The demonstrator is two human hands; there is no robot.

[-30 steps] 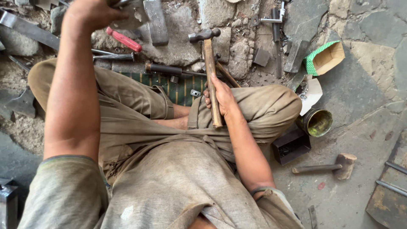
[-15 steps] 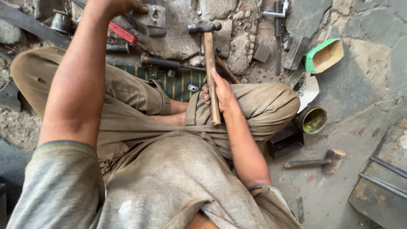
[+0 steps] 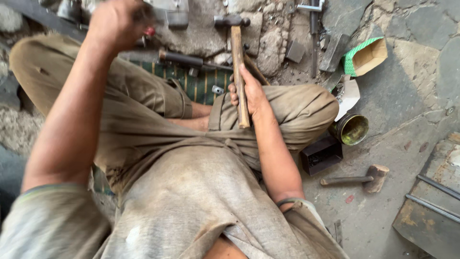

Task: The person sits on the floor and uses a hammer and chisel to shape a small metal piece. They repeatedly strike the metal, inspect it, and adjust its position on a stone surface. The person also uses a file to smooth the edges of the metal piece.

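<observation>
Hammer (image 3: 236,67) is my landmark: a dark steel head on a pale wooden handle, its long axis running almost straight away from the person, head at the far end over the broken stone, butt end resting toward the bent right knee. I see the right hand (image 3: 250,93) wrapped around the lower half of that handle, fingers closed on the wood, palm on the handle's right side and the wrist trailing back over the thigh. So the grip sits near the butt, and the head lies directly beyond it, further from the body.

Left hand (image 3: 115,24) is raised well to the left of the hammer head and is blurred. It looks closed around something small with a red end, but I cannot tell what it is, nor how firmly it is held. It is clearly the farther hand from the hammer; the right one is already on it.

Between that hand and the hammer head sits a grey metal block (image 3: 170,14). Just left of the handle a dark steel bar (image 3: 184,59) lies crosswise on a green striped mat (image 3: 201,84). Right of the hammer, beyond the knee, I see a green-edged cardboard box (image 3: 366,55), an open tin can (image 3: 353,128), a dark box (image 3: 321,154), and a second, smaller mallet (image 3: 357,178) lying flat on the stone floor, well apart from either hand.
</observation>
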